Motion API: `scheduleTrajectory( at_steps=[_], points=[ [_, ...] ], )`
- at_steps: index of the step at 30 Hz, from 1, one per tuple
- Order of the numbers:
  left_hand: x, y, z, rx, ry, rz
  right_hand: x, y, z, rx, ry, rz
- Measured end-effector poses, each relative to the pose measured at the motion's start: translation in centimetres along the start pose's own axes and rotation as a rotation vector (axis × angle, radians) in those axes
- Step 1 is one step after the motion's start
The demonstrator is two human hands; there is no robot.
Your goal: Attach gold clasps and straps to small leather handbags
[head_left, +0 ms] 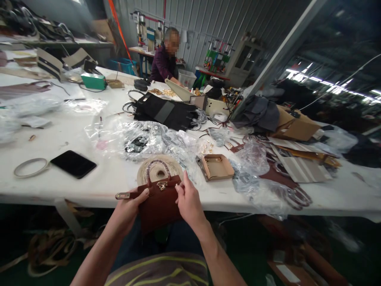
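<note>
A small dark-brown handbag, with a rounded top handle and a gold-coloured clasp, is held upright at the table's front edge. My left hand is closed on its left side, thumb on the front face. A strap with a metal plate sticks out leftward above that hand. At the bag's upper right edge is my right hand, index finger raised and the other fingers curled in. A small bright spot shows at its thumb tip; what it pinches is too small to name. Behind the handle lies a tape roll.
An open cardboard box with small metal parts sits right of the bag. A phone and a tape ring lie left. Clear plastic, black bags and wrapped brown pieces spread across the table. A person works opposite.
</note>
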State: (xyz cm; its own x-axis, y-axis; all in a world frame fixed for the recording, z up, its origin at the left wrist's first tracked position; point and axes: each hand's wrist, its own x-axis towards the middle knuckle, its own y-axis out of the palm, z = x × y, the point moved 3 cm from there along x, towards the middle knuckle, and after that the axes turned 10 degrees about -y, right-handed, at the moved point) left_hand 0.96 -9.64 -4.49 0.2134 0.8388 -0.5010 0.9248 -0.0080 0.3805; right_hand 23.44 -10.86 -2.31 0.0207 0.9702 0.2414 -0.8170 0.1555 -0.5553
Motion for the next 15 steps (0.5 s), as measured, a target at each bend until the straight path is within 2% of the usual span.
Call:
scheduleTrajectory(
  at_steps=[1, 3, 6, 8, 10, 13, 15],
  points=[
    [0.0, -0.1, 0.2, -0.01, -0.002, -0.009, 0.0, -0.4, 0.0, 0.017, 0.015, -0.032],
    [0.0, -0.3, 0.4, -0.033, 0.009, -0.03, -0.4, -1.0, 0.4, -0.009, -0.032, 0.002],
    [0.2, -0.4, 0.5, -0.036, 0.027, -0.05, -1.5, -1.1, 1.5, -0.132, -0.146, 0.215],
    [0.2, -0.2, 0.4, -0.02, 0.044, -0.063, -2.1, -0.5, 2.0, -0.211, -0.152, 0.362],
    [0.1, 0.1, 0.2, -0.004, 0.056, -0.076, -2.3, 0.0, 2.3, -0.279, -0.135, 0.452],
    [-0.1, 0.5, -0.3, 0.02, 0.064, -0.083, -1.6, 0.7, 2.4, -0.3, -0.098, 0.498],
    [-0.3, 0.8, -0.7, 0.027, 0.075, -0.078, -1.1, 1.0, 2.3, -0.229, -0.088, 0.449]
  ],
)
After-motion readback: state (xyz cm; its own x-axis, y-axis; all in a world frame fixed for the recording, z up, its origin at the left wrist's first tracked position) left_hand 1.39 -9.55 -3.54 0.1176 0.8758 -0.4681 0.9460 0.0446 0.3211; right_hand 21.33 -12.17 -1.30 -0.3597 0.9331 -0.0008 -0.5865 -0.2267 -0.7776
